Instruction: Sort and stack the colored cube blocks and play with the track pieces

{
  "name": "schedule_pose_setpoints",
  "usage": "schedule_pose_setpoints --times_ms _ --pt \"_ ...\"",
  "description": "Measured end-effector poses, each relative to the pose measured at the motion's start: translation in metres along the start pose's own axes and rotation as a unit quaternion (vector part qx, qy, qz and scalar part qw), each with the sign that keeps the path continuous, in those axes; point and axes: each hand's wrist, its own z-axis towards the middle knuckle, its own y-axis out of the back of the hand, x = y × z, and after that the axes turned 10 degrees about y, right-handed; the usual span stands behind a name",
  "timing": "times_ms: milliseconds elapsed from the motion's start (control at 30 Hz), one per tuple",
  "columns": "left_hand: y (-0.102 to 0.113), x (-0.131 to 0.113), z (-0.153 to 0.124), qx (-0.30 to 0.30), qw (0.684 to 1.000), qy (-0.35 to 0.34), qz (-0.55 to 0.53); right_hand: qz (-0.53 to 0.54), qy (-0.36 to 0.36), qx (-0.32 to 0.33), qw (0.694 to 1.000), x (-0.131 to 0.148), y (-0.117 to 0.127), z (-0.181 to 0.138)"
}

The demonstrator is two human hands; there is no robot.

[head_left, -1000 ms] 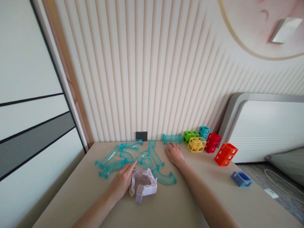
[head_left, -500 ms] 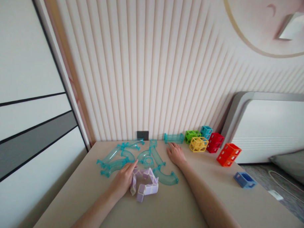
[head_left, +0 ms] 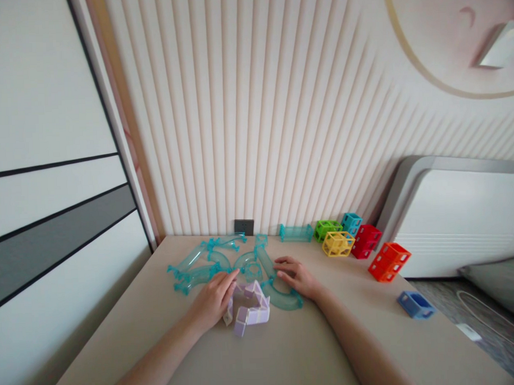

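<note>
My left hand (head_left: 216, 298) lies palm down, fingers stretched forward, against the left side of a lilac snake puzzle (head_left: 259, 315). Its fingertips are beside a curved teal track piece (head_left: 245, 261); I cannot tell whether they touch it. My right hand (head_left: 301, 279) is open with fingers apart, just right of a straight teal track piece (head_left: 265, 262) and above the end of another curved track piece (head_left: 286, 301). A small square teal piece (head_left: 253, 271) sits between the hands. The snake puzzle is bent into a rough ring, its left part hidden by my left hand.
More clear teal track pieces (head_left: 192, 259) lie at the back left, and one straight piece (head_left: 296, 232) stands by the wall. Green (head_left: 327, 230), yellow (head_left: 338, 244), red (head_left: 365, 241), orange (head_left: 389, 262) and blue (head_left: 416, 305) frame blocks line the table's right side. A socket (head_left: 243, 227) is on the wall.
My right hand has drawn back from near the straight piece by the wall, toward me and the middle track pieces. The left hand has hardly moved. The view has shifted slightly.
</note>
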Motion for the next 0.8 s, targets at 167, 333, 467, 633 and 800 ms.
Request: schedule_pose_setpoints --times_ms 167,333,467,633,800 --pt "0.001 -0.001 0.0 0.009 1.0 -0.005 0.015 0.023 0.009 0.002 1.0 0.0 0.001 0.003" --pt "0.002 -0.001 0.001 0.015 1.0 0.003 0.013 0.024 -0.01 0.012 1.0 -0.004 0.0 0.004" --pt "0.001 0.002 0.0 0.037 0.999 0.007 0.007 0.038 0.004 -0.015 0.999 -0.006 -0.002 0.002" --pt "-0.003 0.007 -0.001 0.034 0.999 0.005 0.001 0.043 0.021 -0.051 0.998 -0.009 -0.004 0.003" --pt "-0.003 0.006 0.0 0.034 0.999 0.007 0.005 0.043 0.028 -0.047 0.998 -0.005 -0.004 0.004"
